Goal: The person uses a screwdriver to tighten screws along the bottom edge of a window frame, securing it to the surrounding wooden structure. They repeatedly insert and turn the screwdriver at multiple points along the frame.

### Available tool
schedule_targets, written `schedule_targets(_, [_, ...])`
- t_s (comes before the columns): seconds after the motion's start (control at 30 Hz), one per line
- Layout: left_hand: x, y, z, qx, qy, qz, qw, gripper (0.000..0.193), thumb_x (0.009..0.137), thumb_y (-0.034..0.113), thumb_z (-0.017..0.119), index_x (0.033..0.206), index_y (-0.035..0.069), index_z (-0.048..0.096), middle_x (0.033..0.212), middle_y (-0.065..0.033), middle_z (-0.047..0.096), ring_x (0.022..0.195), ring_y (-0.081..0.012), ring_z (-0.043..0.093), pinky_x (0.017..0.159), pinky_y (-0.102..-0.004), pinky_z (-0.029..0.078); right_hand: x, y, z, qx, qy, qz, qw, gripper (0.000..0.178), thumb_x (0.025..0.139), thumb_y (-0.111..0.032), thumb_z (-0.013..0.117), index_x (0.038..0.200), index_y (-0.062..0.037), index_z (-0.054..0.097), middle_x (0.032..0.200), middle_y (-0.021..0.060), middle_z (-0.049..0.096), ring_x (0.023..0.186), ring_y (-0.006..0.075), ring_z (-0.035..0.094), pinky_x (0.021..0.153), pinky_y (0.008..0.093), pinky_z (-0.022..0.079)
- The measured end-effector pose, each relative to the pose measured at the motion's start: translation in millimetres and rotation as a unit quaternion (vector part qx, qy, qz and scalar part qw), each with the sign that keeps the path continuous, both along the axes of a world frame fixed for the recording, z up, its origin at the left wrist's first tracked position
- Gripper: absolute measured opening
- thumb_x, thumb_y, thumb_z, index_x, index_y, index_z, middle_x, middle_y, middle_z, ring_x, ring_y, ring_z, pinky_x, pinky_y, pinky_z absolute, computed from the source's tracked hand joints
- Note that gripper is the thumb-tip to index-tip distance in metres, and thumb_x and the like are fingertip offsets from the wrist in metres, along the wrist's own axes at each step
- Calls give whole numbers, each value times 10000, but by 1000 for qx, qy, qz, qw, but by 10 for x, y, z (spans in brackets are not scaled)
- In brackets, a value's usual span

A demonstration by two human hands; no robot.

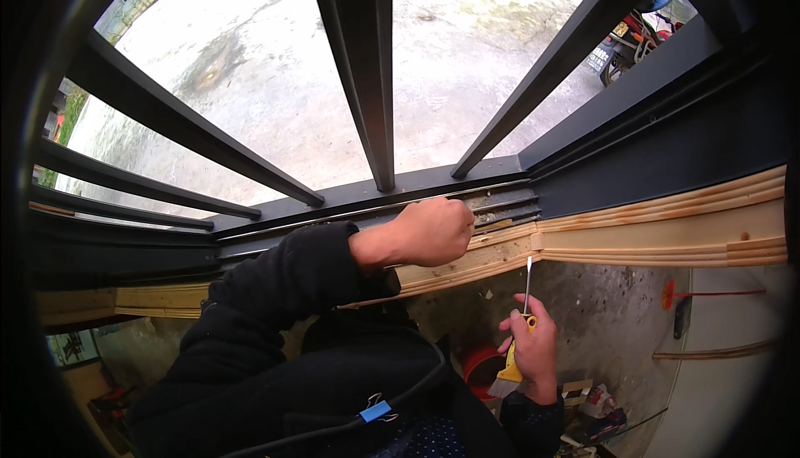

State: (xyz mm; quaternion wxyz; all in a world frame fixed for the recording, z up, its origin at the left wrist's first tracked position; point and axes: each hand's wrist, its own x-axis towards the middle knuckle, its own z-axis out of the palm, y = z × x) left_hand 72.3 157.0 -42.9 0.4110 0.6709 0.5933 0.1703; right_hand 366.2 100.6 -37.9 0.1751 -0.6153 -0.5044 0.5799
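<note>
My left hand (437, 231) is closed in a fist over the window track (508, 201), near the track's right end. Whatever its fingers hold, if anything, is hidden from view. Bits of dirt lie in the grooves beside it. Lower and to the right, my right hand (533, 343) grips a flat-bladed screwdriver (528, 283), its metal shaft pointing up toward the wooden sill (500, 250). A brush with a yellow handle (510, 372) is held in the same hand, its bristles hanging down.
Dark metal bars (358, 75) rise beyond the track, with concrete ground outside. Wooden trim (667, 216) runs along the right. Below the sill are a red bucket (481, 368) and assorted clutter. A blue clip (375, 411) sits on my dark clothing.
</note>
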Motion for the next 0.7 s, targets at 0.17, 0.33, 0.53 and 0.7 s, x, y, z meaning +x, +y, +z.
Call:
schedule_targets(0.17, [76,190,-132,59,37,-90,994,266,944,174,537,852,-22,692,891,-261,709,900,-462,684,827,-534,552,19,24,-19,4,0,10,1000,388,1026,-132,592,1379,25,551,821,114,688,510,147,620,477,271,501])
schedule_targets(0.33, [325,449,-193,-10,30,-56,998,283,935,165,520,876,-27,719,921,-268,718,896,-454,690,824,-519,555,41,41,-16,1,-3,6,1000,392,1029,-142,589,1382,24,549,821,114,688,513,147,621,480,272,500])
schedule_targets(0.53, [263,451,-264,-48,-92,-7,995,282,920,149,525,879,-22,746,899,-255,729,874,-428,705,820,-487,560,76,75,-25,6,2,12,1000,395,1030,-152,590,1387,13,553,824,114,692,524,146,625,491,274,504])
schedule_targets(0.7, [242,430,-264,-66,-147,7,987,294,938,169,534,860,-25,740,845,-227,723,830,-379,700,797,-453,552,67,110,-35,5,2,21,1000,394,1034,-143,590,1391,18,553,828,116,695,531,141,628,495,274,515])
